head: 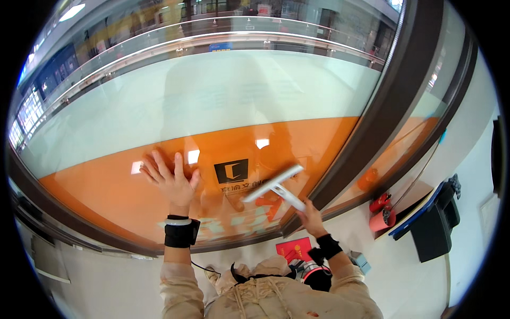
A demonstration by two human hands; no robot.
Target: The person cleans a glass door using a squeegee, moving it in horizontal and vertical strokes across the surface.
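My left hand [173, 177], fingers spread, rests with its palm against a large glass pane [223, 95] whose lower part has an orange band [119, 179] with a dark logo and writing. The fingers of my right hand [312, 217] are closed around the handle of a pale window squeegee [275, 185]. Its long blade lies slantwise over the orange band, right of the logo; whether it touches the glass cannot be told. Black straps circle both my wrists.
A thick dark frame [382, 95] borders the pane at right. Below it on the floor are a red booklet [294, 248] and a bucket [317, 276]. A red fire extinguisher [379, 202], a pink bin [382, 220] and a black chair [434, 229] stand at right. A metal railing runs beyond the glass.
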